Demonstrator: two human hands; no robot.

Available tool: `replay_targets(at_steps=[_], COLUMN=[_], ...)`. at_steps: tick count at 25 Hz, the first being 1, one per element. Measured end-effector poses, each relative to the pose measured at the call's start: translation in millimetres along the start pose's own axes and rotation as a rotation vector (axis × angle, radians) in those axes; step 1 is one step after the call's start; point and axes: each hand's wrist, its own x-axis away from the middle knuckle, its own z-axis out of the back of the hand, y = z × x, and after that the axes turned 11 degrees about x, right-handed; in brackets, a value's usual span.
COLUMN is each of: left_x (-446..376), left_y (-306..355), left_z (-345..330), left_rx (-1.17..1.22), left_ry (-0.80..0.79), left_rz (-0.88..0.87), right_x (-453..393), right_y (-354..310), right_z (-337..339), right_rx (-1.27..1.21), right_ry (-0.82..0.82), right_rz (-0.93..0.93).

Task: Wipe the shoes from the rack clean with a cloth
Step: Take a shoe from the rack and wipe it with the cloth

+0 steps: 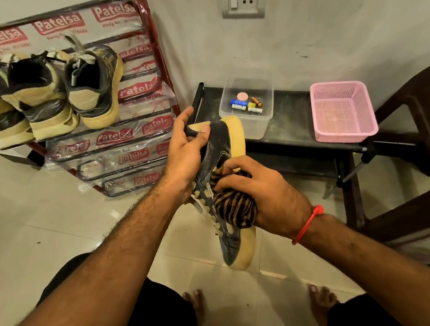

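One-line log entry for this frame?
step: wiping | left hand: grips shoe heel | right hand: presses striped cloth on shoe side | rack: three shoes

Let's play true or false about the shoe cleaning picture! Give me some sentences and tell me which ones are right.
1. The right hand presses a striped cloth against the dark shoe. True.
2. The left hand holds the shoe near its heel end. True.
3. The pink basket is full of batteries. False: the batteries lie in the clear plastic box; the basket looks empty.
4. Three shoes sit on the rack. True.
5. The person wears a red band on the left wrist. False: the red band is on the right wrist.
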Motion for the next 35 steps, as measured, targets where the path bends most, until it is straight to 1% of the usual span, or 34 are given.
replay_targets(at_steps=[2, 4, 7, 9, 10, 12, 14, 15, 17, 19, 20, 22, 24, 25, 28, 29, 31, 32, 34, 35], left_x=[4.5, 5.1, 5.9, 10.0, 12.2, 11.8, 5.3, 2.9, 2.3, 6.3, 8.5, 12.3, 14.2, 13.3, 6.2, 3.5, 1.5, 2.6, 7.5, 10.0], left_y=[0.8, 0.8, -1.7, -9.1, -12.6, -16.4, -15.1, -13.4, -11.3, -11.0, -12.2, -14.9, -17.5, -19.4, -22.1, -22.0, -19.6, -18.7, -17.5, -17.9], left_z=[-1.4, -3.3, -5.6, -9.8, -12.3, -14.9, -10.2, -6.8, 0.2, -0.3, -2.4, -7.9, -11.7, -11.7, -5.6, -3.0, -0.3, 0.3, 1.8, 2.5], left_rx=[0.015, 0.077, 0.085, 0.041, 0.038, 0.095, 0.165, 0.18, 0.157, 0.143, 0.141, 0.129, 0.109, 0.088, -0.025, -0.066, -0.205, -0.338, -0.649, -0.785], left_ry=[-0.045, -0.09, -0.204, -0.277, -0.284, -0.208, -0.092, -0.071, -0.1, -0.152, -0.177, -0.223, -0.229, -0.212, -0.139, -0.12, -0.109, -0.135, -0.282, -0.354], left_rz=[0.052, 0.079, 0.112, 0.142, 0.152, 0.149, 0.132, 0.123, 0.122, 0.139, 0.148, 0.15, 0.125, 0.104, 0.042, 0.035, -0.002, -0.063, -0.205, -0.249], right_x=[-0.5, -1.6, -7.1, -12.3, -14.2, -11.5, -3.1, 1.0, 4.3, -1.5, -6.4, -15.2, -15.7, -13.3, -2.3, -1.2, -4.1, -4.6, -3.6, -2.5], right_y=[4.5, 9.8, 23.2, 36.0, 39.8, 34.5, 17.0, 8.5, 0.2, 8.9, 18.0, 36.6, 41.7, 36.7, 10.9, 8.9, 18.5, 24.7, 32.7, 35.3], right_z=[0.5, 2.2, 15.1, 26.7, 28.3, 18.7, 1.6, -4.2, -6.5, 0.4, 5.0, 16.8, 19.6, 16.9, 0.3, -2.0, -0.1, 0.8, -0.9, -3.5], right_rx=[0.023, 0.052, 0.114, 0.131, 0.12, 0.072, -0.018, -0.062, -0.083, -0.026, -0.011, -0.028, -0.064, -0.095, -0.113, -0.095, -0.093, -0.105, -0.113, -0.096], right_ry=[-0.005, 0.026, 0.19, 0.308, 0.334, 0.327, 0.275, 0.243, 0.189, 0.207, 0.25, 0.328, 0.331, 0.301, 0.142, 0.111, 0.108, 0.115, 0.103, 0.076], right_rz=[0.035, 0.028, -0.035, -0.142, -0.187, -0.202, -0.144, -0.103, -0.021, -0.006, -0.047, -0.186, -0.252, -0.228, -0.068, -0.04, -0.044, -0.061, -0.085, -0.087])
